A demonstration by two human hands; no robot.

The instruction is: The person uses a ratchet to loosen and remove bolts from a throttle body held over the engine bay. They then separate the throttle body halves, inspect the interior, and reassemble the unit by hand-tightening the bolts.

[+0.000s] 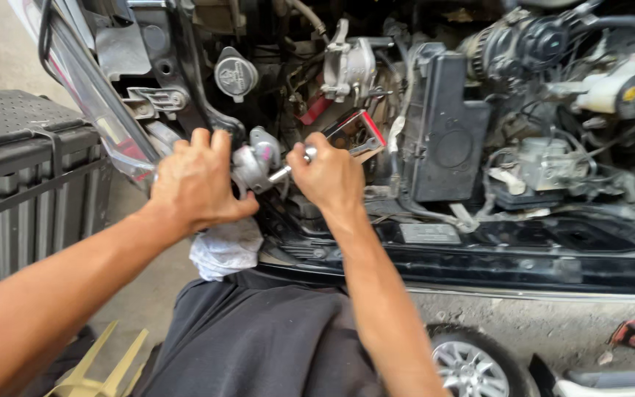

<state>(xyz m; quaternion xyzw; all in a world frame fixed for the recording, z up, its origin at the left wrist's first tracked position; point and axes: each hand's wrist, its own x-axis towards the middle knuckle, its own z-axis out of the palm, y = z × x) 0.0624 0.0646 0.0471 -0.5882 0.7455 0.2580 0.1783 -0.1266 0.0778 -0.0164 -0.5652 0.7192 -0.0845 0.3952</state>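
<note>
Silver metal shines between the two hands; it is a shiny wrench handle, a thin bar held in the right hand; the right hand's fingers are curled tight round the upper end of the bar; the bar slants down and to the left from that fist, and its low end meets a grey metal part low at the front of the engine bay; I cannot tell just how the end sits on that part; the left hand is spread over the left side of the grey metal part, fingers bent and pressing on it, not fully closed; so the grey part lies between the hands, touching the left one and just beside the right one; the left hand is the nearer; under the left hand a white rag hangs over the black front rail; a black box cover stands to the right of the right hand; a round grey cap sits above the left hand.
</note>
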